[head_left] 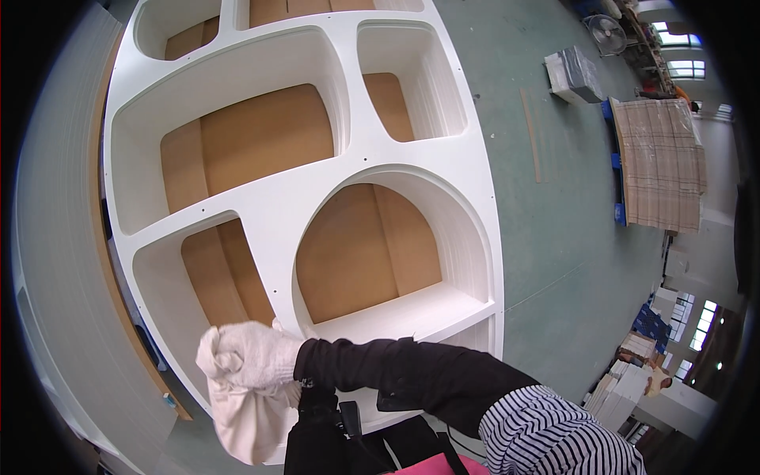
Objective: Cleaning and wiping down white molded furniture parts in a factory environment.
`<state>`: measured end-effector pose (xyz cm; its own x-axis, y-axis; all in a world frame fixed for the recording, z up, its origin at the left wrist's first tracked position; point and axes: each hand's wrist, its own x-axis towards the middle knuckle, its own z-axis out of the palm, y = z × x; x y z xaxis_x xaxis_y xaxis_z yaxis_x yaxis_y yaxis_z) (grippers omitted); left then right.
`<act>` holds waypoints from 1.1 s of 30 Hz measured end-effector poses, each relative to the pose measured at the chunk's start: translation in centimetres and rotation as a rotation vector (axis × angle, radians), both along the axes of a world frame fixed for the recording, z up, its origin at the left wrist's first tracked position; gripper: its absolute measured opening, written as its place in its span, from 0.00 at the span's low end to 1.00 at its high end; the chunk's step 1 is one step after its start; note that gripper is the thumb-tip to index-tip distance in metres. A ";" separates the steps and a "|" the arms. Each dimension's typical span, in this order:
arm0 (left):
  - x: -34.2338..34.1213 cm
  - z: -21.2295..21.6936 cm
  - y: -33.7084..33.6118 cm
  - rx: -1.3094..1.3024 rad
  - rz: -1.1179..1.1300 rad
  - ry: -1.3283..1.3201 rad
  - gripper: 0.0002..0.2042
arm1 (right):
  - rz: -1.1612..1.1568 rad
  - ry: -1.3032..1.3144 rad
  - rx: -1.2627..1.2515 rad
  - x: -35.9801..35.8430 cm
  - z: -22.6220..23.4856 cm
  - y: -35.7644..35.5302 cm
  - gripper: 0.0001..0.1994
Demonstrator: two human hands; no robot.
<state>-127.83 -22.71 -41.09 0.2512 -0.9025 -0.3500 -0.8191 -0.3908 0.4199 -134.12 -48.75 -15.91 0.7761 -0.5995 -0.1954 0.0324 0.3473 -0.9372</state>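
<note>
Clenched tight: my right hand (252, 355), in a white knit glove, is fisted around a bunched white cloth (245, 419) and pressed on the front face of the white cabinet (277, 198), at the bottom left, between the lower-left cell and the arched niche. Cloth hangs below the fist, loose end draped over the cabinet's lower edge; how much of it is inside the fist I can't see. Right forearm comes in from the lower right, black sleeve over a striped one. Left hand: only the other glove cuff shows, just under the right wrist, mostly covered by the cloth and the arm, so I can't tell what its grip is doing. Only the head view here. Cabinet lies flat, rounded openings with brown back panels (364, 245); its top cells are cut off by the frame edge. Dark strap and pink item at the bottom edge, cropped, can't identify. Far right, strongly bent by the lens: a pallet of stacked boards (661, 162) on the green floor (554, 237), a fan (608, 33), small and blurred.
</note>
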 end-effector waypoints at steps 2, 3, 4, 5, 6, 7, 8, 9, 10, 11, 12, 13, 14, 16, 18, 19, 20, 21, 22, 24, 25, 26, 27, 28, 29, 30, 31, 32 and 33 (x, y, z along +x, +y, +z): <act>5.0 0.5 -0.3 -0.036 -0.143 -0.293 0.34 | -0.437 -0.133 -0.187 -2.1 5.2 -7.6 0.08; -3.0 3.8 -4.6 -0.048 -0.178 -0.165 0.34 | -0.651 0.160 -0.303 -8.5 3.6 -12.2 0.11; -10.2 11.2 -12.4 0.168 0.352 -0.040 0.33 | -0.852 0.228 -0.462 -14.8 1.7 -17.2 0.12; -8.6 12.2 -12.5 -0.002 0.330 -0.021 0.33 | -0.981 0.306 -0.296 -16.7 4.3 -21.4 0.10; -7.3 12.8 -12.6 -0.021 0.343 -0.054 0.33 | -1.149 0.626 -0.802 -18.5 4.9 -25.3 0.08; -7.1 13.1 -12.7 -0.068 0.334 -0.057 0.33 | -1.387 0.829 -1.148 -22.8 3.0 -29.7 0.10; -7.3 13.2 -12.9 -0.110 0.327 -0.054 0.33 | -1.126 1.154 -1.358 -28.8 2.3 -32.8 0.12; -6.7 13.6 -13.0 -0.093 0.317 -0.051 0.33 | -1.099 1.518 -1.314 -31.0 0.3 -31.8 0.15; -7.3 13.6 -13.3 -0.099 0.326 -0.045 0.33 | -0.964 1.871 -1.039 -35.3 -2.2 -30.9 0.18; -7.2 13.5 -13.2 -0.073 0.313 -0.071 0.33 | -0.800 1.940 -0.711 -37.2 -4.2 -28.2 0.20; -7.1 13.5 -13.1 -0.044 0.296 -0.098 0.34 | -0.868 1.623 -0.427 -37.8 -4.4 -25.9 0.21; -7.2 13.7 -13.2 -0.040 0.287 -0.107 0.34 | -0.837 1.721 -0.476 -38.1 -4.9 -23.6 0.20; -6.8 13.5 -12.9 -0.040 0.284 -0.098 0.34 | -0.745 1.829 -0.493 -38.1 -5.2 -21.6 0.20; -5.5 12.7 -11.9 -0.100 0.296 -0.127 0.35 | -0.770 1.797 -0.485 -38.6 -7.4 -17.3 0.20; -5.7 13.0 -12.2 -0.092 0.318 -0.133 0.35 | -0.588 1.704 -0.276 -40.0 -6.1 -14.0 0.23; -6.0 13.1 -12.4 -0.072 0.331 -0.100 0.35 | -0.171 1.851 -0.247 -42.3 -5.7 -14.4 0.24; -6.5 13.3 -12.6 -0.051 0.344 -0.060 0.34 | 0.262 1.959 -0.203 -45.5 -4.7 -15.2 0.25; -6.1 13.1 -12.5 -0.113 0.331 -0.070 0.34 | -0.054 1.995 -0.177 -46.4 -3.9 -16.8 0.25; -6.1 13.2 -12.7 -0.117 0.343 -0.082 0.34 | -0.375 2.005 -0.147 -46.6 -2.4 -19.2 0.25; -7.3 13.4 -13.1 -0.109 0.308 -0.014 0.34 | -1.259 1.314 -0.475 -48.7 -1.0 -24.7 0.22; -7.0 13.4 -12.9 -0.103 0.322 -0.043 0.34 | -1.303 1.292 -0.698 -46.8 -1.3 -28.3 0.20; -6.1 13.4 -12.5 -0.110 0.303 -0.084 0.35 | -1.229 1.179 -0.796 -43.2 -1.7 -30.5 0.22; -5.9 13.3 -12.6 -0.130 0.289 -0.109 0.36 | -1.071 1.312 -0.788 -41.0 -1.8 -32.1 0.24; -5.7 13.3 -12.5 -0.136 0.312 -0.142 0.36 | -1.062 1.272 -0.785 -39.7 -3.8 -32.5 0.24; -6.4 13.3 -12.5 -0.134 0.297 -0.109 0.35 | -0.606 1.640 -1.092 -40.7 -6.1 -32.5 0.24; -7.4 13.0 -12.9 -0.135 0.276 -0.058 0.33 | -0.065 1.964 -1.366 -42.7 -7.8 -32.7 0.24; -8.7 12.3 -13.2 -0.147 0.280 0.011 0.33 | -0.620 1.826 -0.997 -45.6 -8.5 -33.0 0.34; -5.8 12.7 -12.7 -0.123 0.302 -0.100 0.33 | -0.600 1.617 -0.789 -40.1 -10.9 -30.8 0.34; -4.5 13.7 -12.8 -0.126 0.305 -0.124 0.32 | -0.635 1.584 -0.783 -37.4 -11.9 -28.5 0.33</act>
<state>-132.31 -35.47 -27.42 0.5496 -0.8135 -0.1903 -0.7205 -0.5768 0.3849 -171.48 -77.23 -27.85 -0.1701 -0.9854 0.0089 -0.9754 0.1671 -0.1438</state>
